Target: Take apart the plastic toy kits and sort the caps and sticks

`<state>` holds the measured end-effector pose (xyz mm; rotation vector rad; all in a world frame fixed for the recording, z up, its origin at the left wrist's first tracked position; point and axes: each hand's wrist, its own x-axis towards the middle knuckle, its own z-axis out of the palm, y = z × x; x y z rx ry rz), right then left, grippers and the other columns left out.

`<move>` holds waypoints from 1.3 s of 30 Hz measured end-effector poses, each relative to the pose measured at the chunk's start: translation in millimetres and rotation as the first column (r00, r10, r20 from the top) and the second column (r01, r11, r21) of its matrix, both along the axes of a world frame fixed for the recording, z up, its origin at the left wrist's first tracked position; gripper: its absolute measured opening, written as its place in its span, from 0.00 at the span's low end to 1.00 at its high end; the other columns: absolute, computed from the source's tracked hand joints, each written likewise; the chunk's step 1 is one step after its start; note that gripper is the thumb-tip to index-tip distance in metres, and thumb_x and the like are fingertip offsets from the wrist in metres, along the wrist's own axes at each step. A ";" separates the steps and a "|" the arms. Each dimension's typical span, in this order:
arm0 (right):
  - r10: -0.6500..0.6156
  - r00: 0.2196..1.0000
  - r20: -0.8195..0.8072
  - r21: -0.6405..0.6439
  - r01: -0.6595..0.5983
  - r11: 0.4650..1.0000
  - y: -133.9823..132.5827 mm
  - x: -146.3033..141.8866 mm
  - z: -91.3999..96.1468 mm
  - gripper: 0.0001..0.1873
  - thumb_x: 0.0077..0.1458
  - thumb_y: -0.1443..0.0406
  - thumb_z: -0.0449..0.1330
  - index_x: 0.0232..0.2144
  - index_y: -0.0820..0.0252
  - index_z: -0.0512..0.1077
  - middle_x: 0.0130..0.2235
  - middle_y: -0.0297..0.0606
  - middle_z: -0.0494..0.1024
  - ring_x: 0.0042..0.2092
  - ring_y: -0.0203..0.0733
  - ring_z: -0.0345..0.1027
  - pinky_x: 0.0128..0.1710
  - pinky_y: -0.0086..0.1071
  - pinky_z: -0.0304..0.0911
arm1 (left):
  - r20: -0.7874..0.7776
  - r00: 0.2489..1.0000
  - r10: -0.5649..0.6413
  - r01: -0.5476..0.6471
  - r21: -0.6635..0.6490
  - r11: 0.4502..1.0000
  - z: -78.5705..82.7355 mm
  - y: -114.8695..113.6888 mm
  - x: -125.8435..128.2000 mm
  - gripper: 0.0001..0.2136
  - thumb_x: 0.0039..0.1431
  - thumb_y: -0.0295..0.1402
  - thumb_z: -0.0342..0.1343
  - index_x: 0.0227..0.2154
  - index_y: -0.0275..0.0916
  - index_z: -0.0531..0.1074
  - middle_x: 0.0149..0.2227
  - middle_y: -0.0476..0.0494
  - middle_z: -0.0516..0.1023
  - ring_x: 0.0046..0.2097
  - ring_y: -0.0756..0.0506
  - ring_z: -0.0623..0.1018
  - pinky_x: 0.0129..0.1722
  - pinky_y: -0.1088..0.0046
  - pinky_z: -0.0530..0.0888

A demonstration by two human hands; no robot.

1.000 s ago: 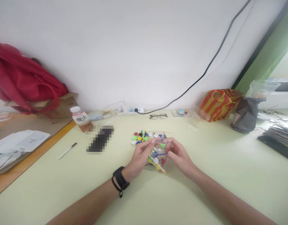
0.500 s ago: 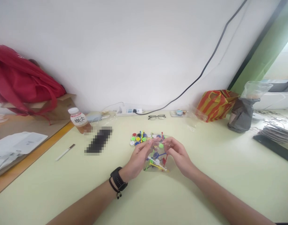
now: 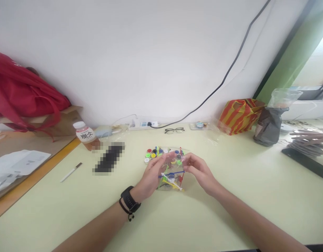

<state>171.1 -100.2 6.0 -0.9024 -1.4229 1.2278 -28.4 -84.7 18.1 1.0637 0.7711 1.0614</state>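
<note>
Both my hands pinch the top edge of a clear plastic bag (image 3: pixel 172 176) that stands on the pale green table (image 3: pixel 229 196). Coloured sticks and small round pieces show through the bag. My left hand (image 3: pixel 153 175), with a black watch on its wrist, grips the bag's left corner with closed fingers. My right hand (image 3: pixel 197 171) grips the right corner the same way. Just behind the bag lies a cluster of small coloured round pieces (image 3: pixel 153 154).
A drink bottle (image 3: pixel 84 134), a blurred dark object (image 3: pixel 109 158) and a white pen (image 3: pixel 70 172) lie to the left. Glasses (image 3: pixel 174 130) and a power strip (image 3: pixel 144 124) sit by the wall. A striped bag (image 3: pixel 239 113) and another person's hand (image 3: pixel 310 137) are at the right.
The bag and both hands have stayed together at the table's middle, shifting slightly left in view as the camera turned. Another person's hand has appeared at the far right.
</note>
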 end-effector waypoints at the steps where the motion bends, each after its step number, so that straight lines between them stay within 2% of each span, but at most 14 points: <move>1: -0.019 1.000 0.000 -0.002 0.019 1.000 0.8 1.2 1.0 0.05 0.56 0.63 0.62 0.35 0.56 0.72 0.35 0.34 0.72 0.38 0.42 0.67 0.40 0.36 0.64 | -0.005 1.000 -0.001 0.001 0.015 1.000 -1.3 1.7 -1.3 0.20 0.64 0.49 0.61 0.49 0.40 0.82 0.58 0.37 0.79 0.63 0.35 0.74 0.62 0.58 0.71; 4: -0.059 0.998 0.016 0.012 0.059 0.998 4.1 4.4 2.5 0.08 0.59 0.58 0.64 0.35 0.56 0.73 0.34 0.35 0.74 0.37 0.41 0.68 0.39 0.36 0.65 | -0.033 0.999 0.038 -0.035 0.100 0.994 -6.4 9.4 -6.9 0.18 0.62 0.46 0.64 0.47 0.39 0.83 0.54 0.36 0.82 0.59 0.36 0.77 0.58 0.60 0.74; 9: -0.113 0.992 0.050 0.026 0.112 0.993 10.5 11.5 2.9 0.13 0.60 0.54 0.65 0.33 0.58 0.75 0.34 0.36 0.77 0.37 0.42 0.70 0.40 0.37 0.67 | -0.168 0.974 0.152 -0.115 0.210 0.971 -9.4 23.5 -16.4 0.12 0.57 0.40 0.69 0.39 0.38 0.84 0.41 0.40 0.85 0.45 0.42 0.81 0.49 0.66 0.76; 15: -0.117 0.993 0.025 0.027 0.117 0.993 12.3 16.8 8.7 0.15 0.58 0.52 0.68 0.36 0.57 0.77 0.32 0.37 0.79 0.36 0.42 0.72 0.39 0.36 0.70 | -0.238 0.961 0.142 -0.079 0.254 0.964 -2.0 28.0 -23.6 0.13 0.56 0.40 0.71 0.40 0.37 0.84 0.36 0.41 0.85 0.39 0.44 0.81 0.42 0.70 0.77; 18: -0.121 0.992 0.022 0.041 0.120 0.992 12.3 17.7 10.8 0.14 0.58 0.52 0.68 0.36 0.56 0.78 0.33 0.37 0.79 0.36 0.42 0.72 0.39 0.36 0.70 | -0.267 0.956 0.119 -0.038 0.289 0.957 0.1 30.3 -28.7 0.12 0.57 0.41 0.70 0.35 0.36 0.84 0.33 0.41 0.84 0.36 0.46 0.80 0.38 0.72 0.76; 20: -0.115 0.993 0.014 0.052 0.114 0.992 12.3 18.6 11.6 0.13 0.58 0.53 0.69 0.35 0.56 0.78 0.34 0.37 0.79 0.37 0.42 0.72 0.40 0.36 0.70 | -0.270 0.958 0.101 -0.012 0.313 0.950 1.8 32.2 -32.0 0.11 0.57 0.40 0.70 0.34 0.35 0.83 0.34 0.42 0.84 0.36 0.46 0.79 0.37 0.73 0.76; 22: -0.097 0.995 -0.003 0.058 0.097 0.994 12.2 19.5 12.4 0.12 0.58 0.54 0.69 0.34 0.56 0.77 0.34 0.37 0.79 0.37 0.41 0.73 0.40 0.36 0.70 | -0.263 0.962 0.078 0.011 0.322 0.947 4.1 33.9 -34.5 0.12 0.56 0.39 0.71 0.37 0.36 0.83 0.35 0.41 0.84 0.36 0.46 0.79 0.36 0.73 0.75; 26: -0.045 0.999 -0.024 0.061 0.046 0.997 12.4 21.3 12.6 0.11 0.59 0.56 0.69 0.38 0.55 0.79 0.34 0.37 0.80 0.37 0.41 0.72 0.41 0.37 0.70 | -0.267 0.962 0.047 0.044 0.325 0.945 8.3 36.0 -37.3 0.12 0.56 0.37 0.71 0.40 0.36 0.84 0.35 0.41 0.84 0.36 0.46 0.79 0.35 0.74 0.74; 30: -0.092 0.996 0.008 0.056 0.092 0.994 14.3 23.7 9.0 0.10 0.58 0.56 0.68 0.35 0.56 0.83 0.32 0.37 0.79 0.35 0.41 0.70 0.40 0.37 0.68 | -0.264 0.962 0.068 0.028 0.342 0.939 7.7 37.9 -40.4 0.07 0.55 0.35 0.70 0.34 0.37 0.85 0.32 0.41 0.84 0.33 0.47 0.78 0.32 0.75 0.72; 33: -0.115 0.993 0.016 0.028 0.115 0.993 15.6 25.4 6.3 0.10 0.58 0.57 0.67 0.34 0.56 0.83 0.32 0.37 0.79 0.37 0.41 0.70 0.41 0.37 0.68 | -0.298 0.952 0.075 0.039 0.357 0.933 4.5 38.3 -42.1 0.06 0.57 0.32 0.67 0.36 0.38 0.86 0.34 0.41 0.85 0.35 0.47 0.78 0.33 0.75 0.72; 36: -0.133 0.991 0.017 0.035 0.133 0.991 15.3 25.2 5.8 0.11 0.59 0.56 0.66 0.33 0.56 0.83 0.32 0.38 0.79 0.37 0.42 0.70 0.42 0.37 0.68 | -0.306 0.948 0.086 0.038 0.379 0.925 1.4 36.4 -40.1 0.08 0.62 0.34 0.64 0.37 0.37 0.86 0.35 0.40 0.85 0.37 0.46 0.79 0.34 0.74 0.74; 39: -0.132 0.991 0.030 0.063 0.130 0.990 13.9 22.8 6.5 0.11 0.58 0.55 0.68 0.33 0.56 0.82 0.32 0.38 0.80 0.37 0.43 0.71 0.40 0.37 0.69 | -0.278 0.955 0.104 0.005 0.368 0.930 0.2 33.5 -35.1 0.09 0.58 0.37 0.69 0.35 0.36 0.85 0.35 0.40 0.85 0.37 0.45 0.81 0.38 0.71 0.77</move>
